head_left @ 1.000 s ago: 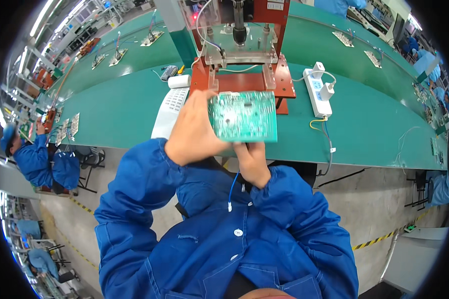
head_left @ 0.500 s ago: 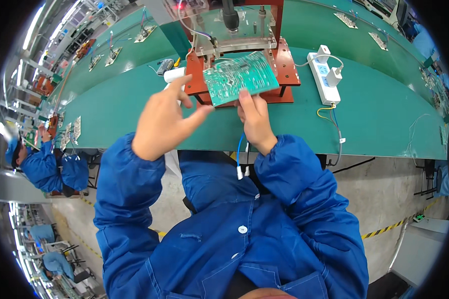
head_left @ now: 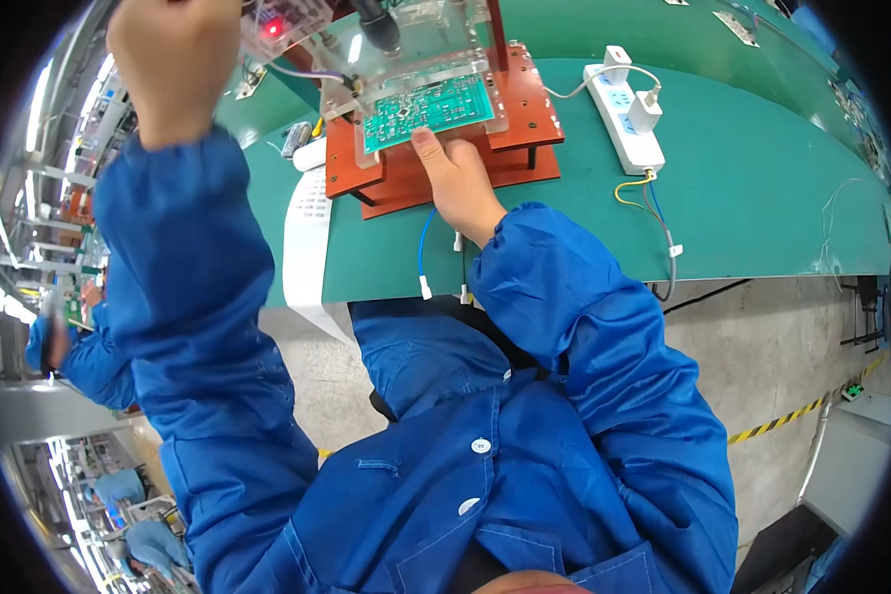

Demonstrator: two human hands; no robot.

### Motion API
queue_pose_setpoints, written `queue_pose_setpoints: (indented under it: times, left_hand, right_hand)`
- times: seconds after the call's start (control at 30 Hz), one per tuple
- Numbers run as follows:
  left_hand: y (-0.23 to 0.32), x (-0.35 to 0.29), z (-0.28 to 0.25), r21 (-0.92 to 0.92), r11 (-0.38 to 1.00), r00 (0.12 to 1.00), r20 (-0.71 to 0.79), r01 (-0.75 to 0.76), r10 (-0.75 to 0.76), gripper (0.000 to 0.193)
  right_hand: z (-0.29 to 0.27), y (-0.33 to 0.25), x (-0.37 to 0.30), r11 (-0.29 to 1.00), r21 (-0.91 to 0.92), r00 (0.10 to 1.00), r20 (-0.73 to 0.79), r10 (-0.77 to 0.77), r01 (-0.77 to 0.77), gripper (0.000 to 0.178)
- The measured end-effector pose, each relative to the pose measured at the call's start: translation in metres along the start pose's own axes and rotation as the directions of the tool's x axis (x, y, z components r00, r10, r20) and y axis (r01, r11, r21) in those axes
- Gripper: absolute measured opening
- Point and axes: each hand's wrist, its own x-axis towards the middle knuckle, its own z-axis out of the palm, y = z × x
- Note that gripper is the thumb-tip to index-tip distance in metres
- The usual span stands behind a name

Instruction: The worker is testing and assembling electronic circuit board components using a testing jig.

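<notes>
My right hand (head_left: 460, 188) holds the near edge of a green circuit board (head_left: 436, 107), thumb on top and fingers out of sight beneath. The board lies almost flat in a red-brown test fixture (head_left: 537, 124), below a clear plastic plate (head_left: 431, 61). High at the upper left is my left hand (head_left: 173, 59), raised beside the fixture's upper part. It is smeared by motion and the picture's top edge cuts off its fingers, so its grip does not show.
A white power strip (head_left: 624, 119) with plugs stands right of the fixture. On the left, a printed paper strip (head_left: 307, 247) hangs from a white roll over the green bench's edge. Loose wires with white connectors (head_left: 426, 287) dangle at the front. Another person in blue (head_left: 99, 356) sits far left.
The circuit board has gone from tilted in front of the fixture to lying in it, under the clear plate. My left hand has risen up and left, away from the board. The view has shifted.
</notes>
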Motion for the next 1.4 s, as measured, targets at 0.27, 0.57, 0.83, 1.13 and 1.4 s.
queue_pose_setpoints:
  times: [0.27, 0.57, 0.83, 1.13, 1.4]
  left_hand:
    - [0.013, 0.091, 0.065, 0.308, 0.949, 0.816, 0.565, -0.069, -0.124, 0.025]
    - [-0.026, 0.022, 0.059, 0.095, 0.954, 0.946, -0.132, -0.284, 0.295, 0.01]
    - [0.014, -0.088, 0.064, -0.258, 0.907, 0.941, -0.143, -0.334, 0.306, 0.048]
    - [-0.097, -0.263, -0.037, 0.204, 0.737, 0.649, 0.363, 0.645, -0.668, 0.052]
    - [-0.142, -0.284, -0.008, -0.246, 0.157, 0.292, 0.801, 0.956, -0.523, 0.074]
  right_hand:
    - [-0.008, 0.011, -0.001, 0.992, -0.008, 0.992, 0.001, -0.124, 0.124, 0.056]
    - [-0.001, 0.003, 0.001, 0.989, -0.026, 0.989, -0.002, -0.145, 0.145, 0.057]
    - [-0.022, 0.003, 0.001, 0.995, -0.074, 0.996, 0.046, 0.072, -0.068, 0.052]
    - [-0.037, -0.087, -0.101, 0.294, -0.816, 0.842, 0.372, -0.392, 0.497, 0.041]
    - [0.058, -0.022, -0.056, 0.696, -0.508, 0.813, 0.549, -0.192, 0.507, 0.019]
